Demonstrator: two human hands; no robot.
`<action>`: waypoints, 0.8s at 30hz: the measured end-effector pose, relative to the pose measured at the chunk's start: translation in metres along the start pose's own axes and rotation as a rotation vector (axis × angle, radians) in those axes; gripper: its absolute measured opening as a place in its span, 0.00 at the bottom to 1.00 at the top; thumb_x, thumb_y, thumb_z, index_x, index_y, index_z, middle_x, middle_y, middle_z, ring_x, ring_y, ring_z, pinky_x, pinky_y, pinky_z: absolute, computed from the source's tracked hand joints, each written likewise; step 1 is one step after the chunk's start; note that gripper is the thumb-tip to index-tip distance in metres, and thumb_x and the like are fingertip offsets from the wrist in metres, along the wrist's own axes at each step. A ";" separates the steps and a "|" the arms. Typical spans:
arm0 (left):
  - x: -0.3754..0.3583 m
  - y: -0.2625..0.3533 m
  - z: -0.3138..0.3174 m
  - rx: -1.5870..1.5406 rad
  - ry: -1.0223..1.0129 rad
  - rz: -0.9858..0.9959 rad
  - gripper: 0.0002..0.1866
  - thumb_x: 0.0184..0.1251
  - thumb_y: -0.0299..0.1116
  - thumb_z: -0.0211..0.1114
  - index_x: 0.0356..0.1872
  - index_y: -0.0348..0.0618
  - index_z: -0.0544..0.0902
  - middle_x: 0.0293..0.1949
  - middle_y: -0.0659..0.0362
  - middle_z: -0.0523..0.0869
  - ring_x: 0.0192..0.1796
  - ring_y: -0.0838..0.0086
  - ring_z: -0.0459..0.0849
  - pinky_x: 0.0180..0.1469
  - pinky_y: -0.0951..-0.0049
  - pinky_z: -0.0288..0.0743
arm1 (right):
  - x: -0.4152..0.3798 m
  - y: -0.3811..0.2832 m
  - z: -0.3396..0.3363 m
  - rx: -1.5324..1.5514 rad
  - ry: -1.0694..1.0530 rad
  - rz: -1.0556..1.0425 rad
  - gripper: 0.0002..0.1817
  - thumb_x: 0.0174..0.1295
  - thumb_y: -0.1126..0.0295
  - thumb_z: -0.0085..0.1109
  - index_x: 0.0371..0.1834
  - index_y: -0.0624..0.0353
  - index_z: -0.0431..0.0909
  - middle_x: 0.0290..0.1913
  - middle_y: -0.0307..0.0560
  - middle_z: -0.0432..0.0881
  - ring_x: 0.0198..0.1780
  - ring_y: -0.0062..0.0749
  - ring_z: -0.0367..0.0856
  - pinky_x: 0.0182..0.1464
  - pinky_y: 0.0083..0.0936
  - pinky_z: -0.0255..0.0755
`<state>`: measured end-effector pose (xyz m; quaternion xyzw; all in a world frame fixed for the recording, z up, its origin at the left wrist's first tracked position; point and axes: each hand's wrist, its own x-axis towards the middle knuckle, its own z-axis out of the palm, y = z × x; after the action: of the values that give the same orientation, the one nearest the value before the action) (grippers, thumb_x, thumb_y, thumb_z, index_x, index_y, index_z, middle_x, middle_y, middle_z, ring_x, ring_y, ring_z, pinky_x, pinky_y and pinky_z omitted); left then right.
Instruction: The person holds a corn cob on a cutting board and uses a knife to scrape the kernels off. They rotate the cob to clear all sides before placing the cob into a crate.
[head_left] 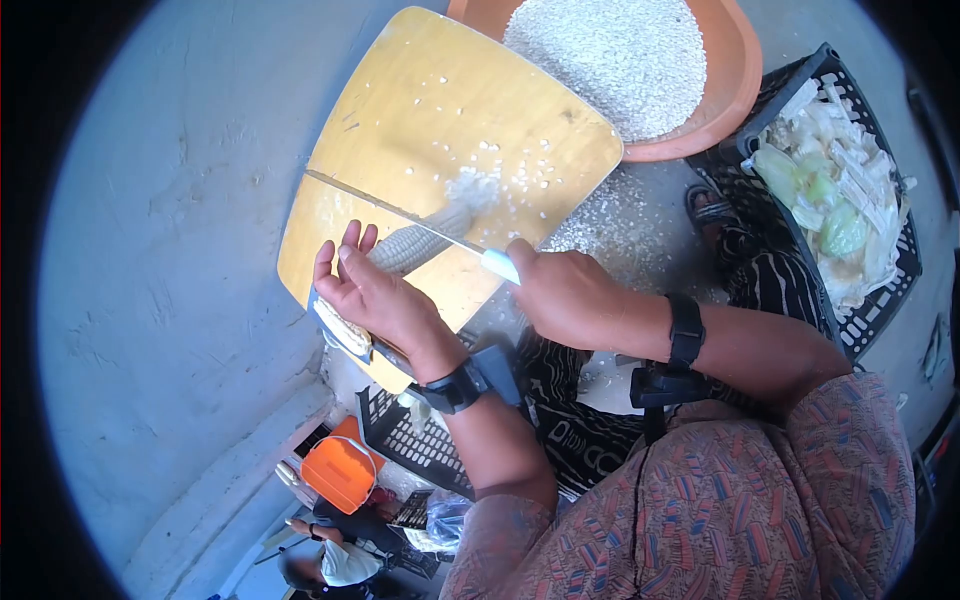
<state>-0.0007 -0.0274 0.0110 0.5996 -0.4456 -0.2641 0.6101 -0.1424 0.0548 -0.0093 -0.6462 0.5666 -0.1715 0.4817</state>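
Observation:
My right hand (575, 295) is closed around the pale handle of a long knife (500, 264). Its thin blade stretches left across the yellow board (400, 90), passing over an ear of white corn (425, 240). The ear lies aslant, its far end near a small heap of cut kernels (472, 188). My left hand (385, 300) is at the ear's near end, fingers curled and thumb beside it; the grip is partly hidden. Loose kernels are scattered over the board. Beneath my left wrist, at the board's near edge, lies another piece of corn (343, 330).
An orange-brown basin (735, 60) full of white kernels stands beyond the board. At right a black crate (905, 265) holds husks. Spilled kernels (625, 225) cover the floor. Another crate (425, 450), an orange bucket (340, 470) and another person (345, 565) are at lower left.

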 end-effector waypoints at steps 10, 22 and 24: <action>-0.011 -0.001 0.007 0.054 0.072 -0.003 0.07 0.67 0.27 0.48 0.43 0.40 0.68 0.21 0.58 0.74 0.30 0.73 0.77 0.40 0.75 0.70 | 0.008 0.007 0.012 -0.053 0.027 0.008 0.12 0.53 0.73 0.53 0.36 0.69 0.64 0.20 0.60 0.77 0.26 0.57 0.79 0.30 0.45 0.72; -0.014 -0.002 0.003 -0.085 -0.147 0.076 0.08 0.62 0.23 0.53 0.42 0.36 0.70 0.24 0.57 0.76 0.34 0.74 0.78 0.44 0.76 0.70 | 0.031 0.012 0.019 -0.011 0.142 0.012 0.08 0.56 0.73 0.49 0.36 0.66 0.66 0.24 0.60 0.77 0.29 0.56 0.79 0.31 0.44 0.72; -0.008 -0.005 -0.004 -0.006 -0.229 0.126 0.09 0.62 0.23 0.53 0.43 0.36 0.70 0.24 0.57 0.77 0.33 0.73 0.78 0.43 0.75 0.71 | 0.029 0.011 0.015 -0.021 0.108 0.029 0.08 0.56 0.74 0.48 0.36 0.66 0.66 0.23 0.60 0.77 0.29 0.56 0.79 0.31 0.44 0.72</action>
<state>0.0002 -0.0188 0.0051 0.5345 -0.5485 -0.2934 0.5722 -0.1284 0.0357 -0.0345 -0.6326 0.6030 -0.1931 0.4461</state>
